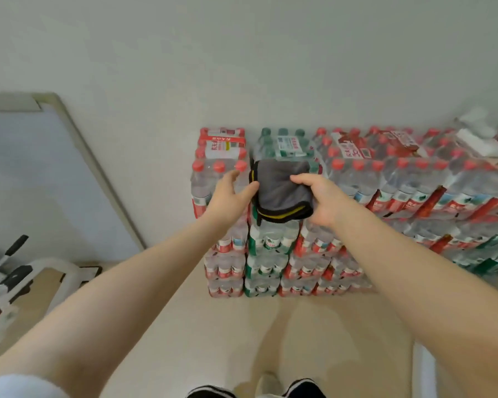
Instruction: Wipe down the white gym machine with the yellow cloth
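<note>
Both forearms reach fwd: left hand w/ relaxed fingers steadies the folded cloth, right hand pinches it, prob. to lift it off the bottle packs.

Pale floor, with a stack of shrink-wrapped bottle packs standing on it against the wall. Red-capped packs at the stack's left and right, a green-capped column between them. On the stack's top, at its front edge over the green column, a folded grey cloth with yellow trim. At the top's right end, white folded items. On the floor at left, a white machine.
</note>
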